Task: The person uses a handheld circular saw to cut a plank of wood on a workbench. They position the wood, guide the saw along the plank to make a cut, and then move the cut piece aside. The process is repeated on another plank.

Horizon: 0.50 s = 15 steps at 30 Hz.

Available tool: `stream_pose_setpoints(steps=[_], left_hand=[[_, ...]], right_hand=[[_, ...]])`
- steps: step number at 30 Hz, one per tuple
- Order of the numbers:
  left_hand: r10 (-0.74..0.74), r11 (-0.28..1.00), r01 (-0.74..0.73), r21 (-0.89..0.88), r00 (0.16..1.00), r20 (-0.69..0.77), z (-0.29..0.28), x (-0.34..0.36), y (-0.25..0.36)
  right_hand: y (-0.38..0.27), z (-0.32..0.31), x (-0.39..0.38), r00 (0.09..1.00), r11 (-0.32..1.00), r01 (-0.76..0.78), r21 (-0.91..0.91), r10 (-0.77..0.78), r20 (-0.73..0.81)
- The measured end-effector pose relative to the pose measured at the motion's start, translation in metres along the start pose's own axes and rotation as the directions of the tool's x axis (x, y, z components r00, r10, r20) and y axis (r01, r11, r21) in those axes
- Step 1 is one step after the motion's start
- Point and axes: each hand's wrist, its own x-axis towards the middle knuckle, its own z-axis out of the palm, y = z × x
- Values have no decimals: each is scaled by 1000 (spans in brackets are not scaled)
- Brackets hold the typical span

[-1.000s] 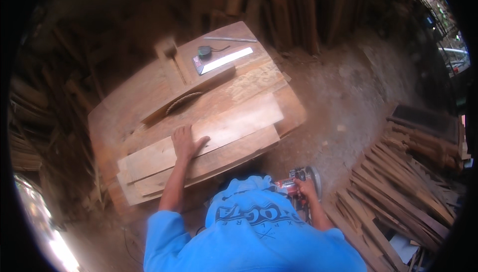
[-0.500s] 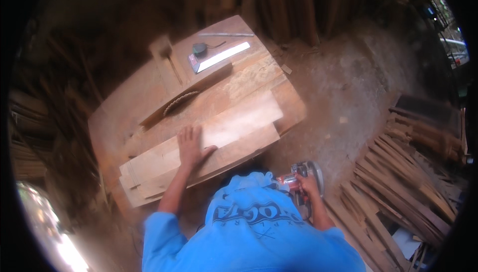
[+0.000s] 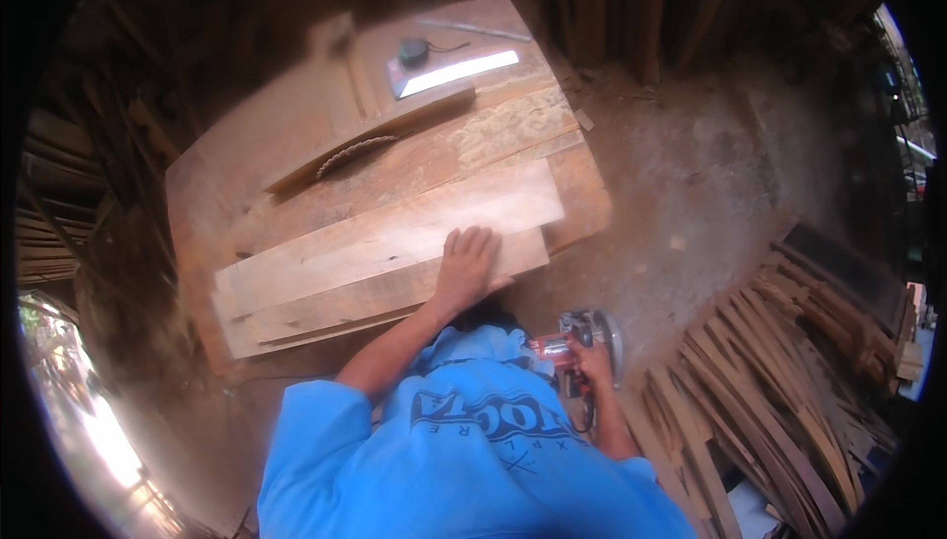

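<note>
My left hand (image 3: 468, 265) rests palm down near the right end of a pale wooden board (image 3: 365, 248), fingers stretched over its surface and thumb apart. Under this board lies a second plank (image 3: 296, 314), showing along the near side. Both lie on a worn wooden bench (image 3: 212, 209). My right hand (image 3: 592, 361), low at the right of my body, is closed round the handle of a red and grey hand-held circular saw (image 3: 554, 347). The saw's round guard faces right, away from the bench.
A toothed saw blade (image 3: 345, 156) rises through the bench beside an upright wooden fence (image 3: 429, 125). Beyond lie a try square (image 3: 459, 72) and a dark tape measure (image 3: 413, 51). Sawdust (image 3: 513, 125) covers part of the top. Stacked timber strips (image 3: 760, 401) fill the right.
My left hand has slid right along the board, from its middle toward its right end. My right hand keeps hold of the saw. The whole view has shifted and turned slightly.
</note>
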Motion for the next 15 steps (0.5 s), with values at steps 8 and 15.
stream_pose_setpoints(steps=[8,15], left_hand=[[16,998,-14,-55,999,33,-4,3,-3],[-3,994,12,-112,996,87,-8,9,-5]], right_hand=[[-4,-2,-4,993,990,-121,73,120,6],[-11,-2,-11,994,990,-106,88,107,-8]])
